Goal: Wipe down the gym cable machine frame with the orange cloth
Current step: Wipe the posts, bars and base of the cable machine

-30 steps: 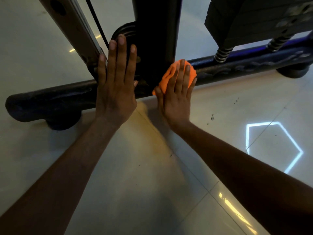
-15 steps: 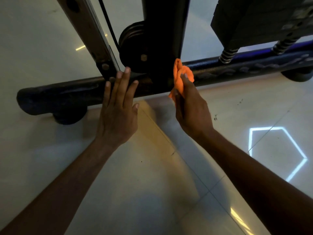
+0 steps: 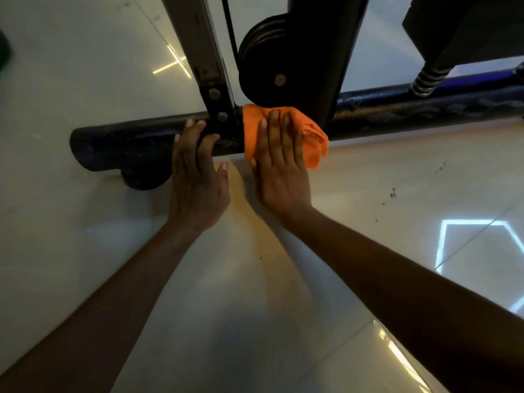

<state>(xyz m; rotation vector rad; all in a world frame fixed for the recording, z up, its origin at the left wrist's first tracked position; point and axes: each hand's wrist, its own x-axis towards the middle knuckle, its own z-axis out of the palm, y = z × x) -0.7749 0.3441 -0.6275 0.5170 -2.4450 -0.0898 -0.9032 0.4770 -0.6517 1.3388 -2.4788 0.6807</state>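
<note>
Cloth [image 3: 283, 131] now lies spread on the base bar [image 3: 127, 140] under flat right-hand fingers [image 3: 275, 129], no longer bunched; left hand [image 3: 195, 171] rests released alongside, so wiping continues.

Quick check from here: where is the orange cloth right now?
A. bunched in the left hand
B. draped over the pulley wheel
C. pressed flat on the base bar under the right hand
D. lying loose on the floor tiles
C: the right hand lies with straight fingers over the orange cloth on the base bar, while the left hand rests bare on the bar.
</note>
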